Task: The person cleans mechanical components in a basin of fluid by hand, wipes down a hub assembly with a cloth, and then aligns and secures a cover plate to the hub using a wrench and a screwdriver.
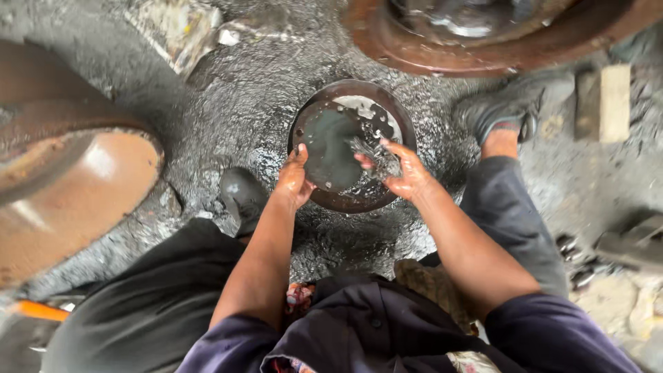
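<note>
**Scrubbing a greasy round pan on wet ground**

Round pan sits on the wet black ground between the feet. Left hand grips its rim at 8 o'clock, fingers curled over the edge. Right hand at 4 o'clock clenches a wad of steel wool pressed inside the pan. Looks partway: upper right of the pan shows pale suds, the middle is dark and grimy, rim rusty. Big rusty drum at 9 o'clock.
</note>
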